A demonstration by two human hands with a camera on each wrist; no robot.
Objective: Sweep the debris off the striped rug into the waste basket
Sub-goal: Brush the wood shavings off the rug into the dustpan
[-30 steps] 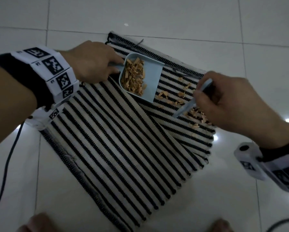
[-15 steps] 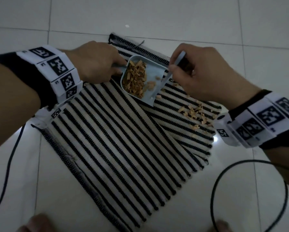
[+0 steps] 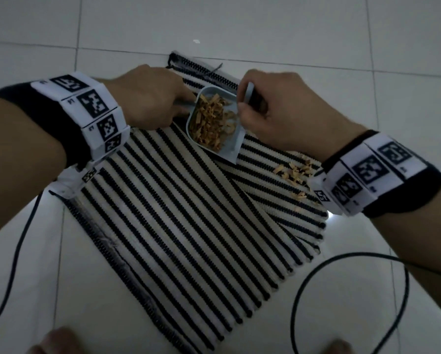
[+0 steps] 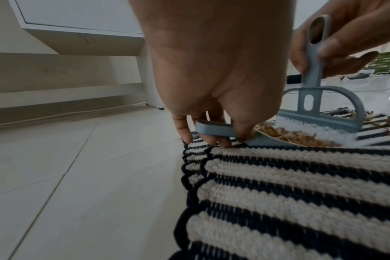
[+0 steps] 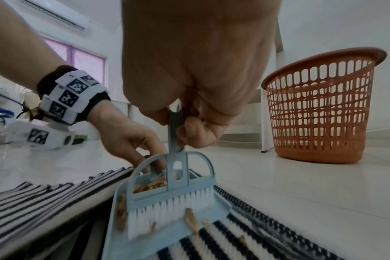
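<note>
The black-and-white striped rug lies askew on the tile floor. At its far corner my left hand grips the handle of a light-blue dustpan that rests on the rug and holds a heap of tan chips. My right hand pinches the upright handle of a small blue brush, whose white bristles stand inside the pan. A patch of loose chips lies on the rug near my right wrist. The orange waste basket stands on the floor beyond the rug.
Black cables loop over the floor at the right and left of the rug. A white cabinet and wall stand past the rug's far corner. My feet or knees show at the bottom edge.
My right hand has carried the brush leftward from the rug's right side into the dustpan, pushing chips in. The left hand has kept the pan in place.
</note>
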